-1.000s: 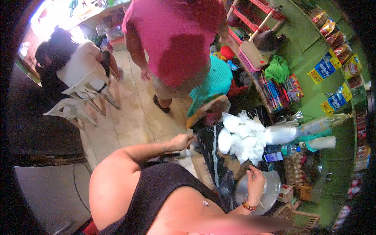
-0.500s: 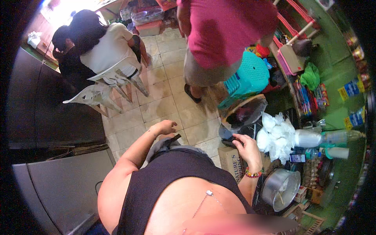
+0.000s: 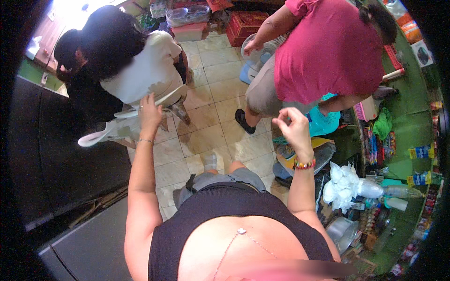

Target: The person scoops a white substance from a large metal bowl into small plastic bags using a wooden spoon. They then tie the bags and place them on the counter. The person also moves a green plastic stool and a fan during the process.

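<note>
My left hand (image 3: 150,116) reaches forward to the backrest of a white plastic chair (image 3: 170,95), and its fingers lie over the top rail. A person in a white shirt (image 3: 149,70) sits on that chair, back toward me. My right hand (image 3: 295,131) is raised in the air, with a beaded bracelet at the wrist. Its fingers are loosely curled, thumb apart, and I see nothing in them. Just beyond it stands a person in a pink shirt (image 3: 328,56), bent over a stack of turquoise plastic stools (image 3: 323,119).
Tiled floor (image 3: 201,133) runs between the chairs and the right side. A fan (image 3: 262,51) and a red box (image 3: 246,28) stand farther back. At right are a sack (image 3: 304,152), white plastic bags (image 3: 341,185) and a metal pot (image 3: 342,233). A dark cabinet (image 3: 70,159) lines the left.
My left hand has moved forward and left onto the chair back. My right hand has risen forward, away from the box. The person in pink has shifted right, bringing the fan and red box into view.
</note>
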`<move>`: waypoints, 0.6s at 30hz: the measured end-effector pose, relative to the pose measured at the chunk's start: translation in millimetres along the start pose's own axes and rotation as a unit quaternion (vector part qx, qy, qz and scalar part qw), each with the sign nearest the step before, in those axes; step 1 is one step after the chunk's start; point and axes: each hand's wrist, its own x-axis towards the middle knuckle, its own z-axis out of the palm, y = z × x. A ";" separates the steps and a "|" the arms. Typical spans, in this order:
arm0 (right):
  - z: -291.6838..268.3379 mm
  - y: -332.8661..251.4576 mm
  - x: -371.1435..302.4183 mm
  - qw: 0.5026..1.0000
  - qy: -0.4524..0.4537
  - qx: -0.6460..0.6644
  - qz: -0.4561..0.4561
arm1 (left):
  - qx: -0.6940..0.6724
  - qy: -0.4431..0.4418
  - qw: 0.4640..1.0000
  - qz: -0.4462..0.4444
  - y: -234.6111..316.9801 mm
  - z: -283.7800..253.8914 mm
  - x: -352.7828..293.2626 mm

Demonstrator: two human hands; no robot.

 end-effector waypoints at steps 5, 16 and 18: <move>29.5 18.4 90.7 0.996 0.043 0.040 -0.073 | 0.081 -0.197 0.974 -0.082 -25.6 15.7 22.1; 67.9 87.4 217.3 0.772 -0.152 0.591 0.176 | 0.169 -0.445 0.877 -0.060 -10.2 18.9 84.6; 74.5 75.3 218.1 0.820 -0.174 0.520 0.163 | 0.137 -0.433 0.890 -0.039 -21.3 35.5 77.0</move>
